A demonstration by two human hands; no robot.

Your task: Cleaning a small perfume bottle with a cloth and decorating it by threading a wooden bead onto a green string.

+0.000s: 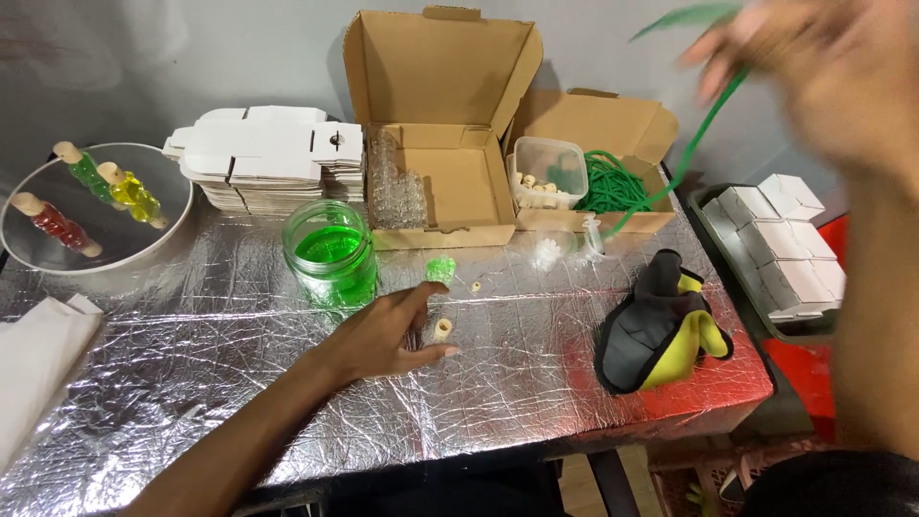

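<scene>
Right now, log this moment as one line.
left hand: on small clear corked vial, foil-covered table | right hand: raised, blurred, holding green cord | green liquid jar: open
</scene>
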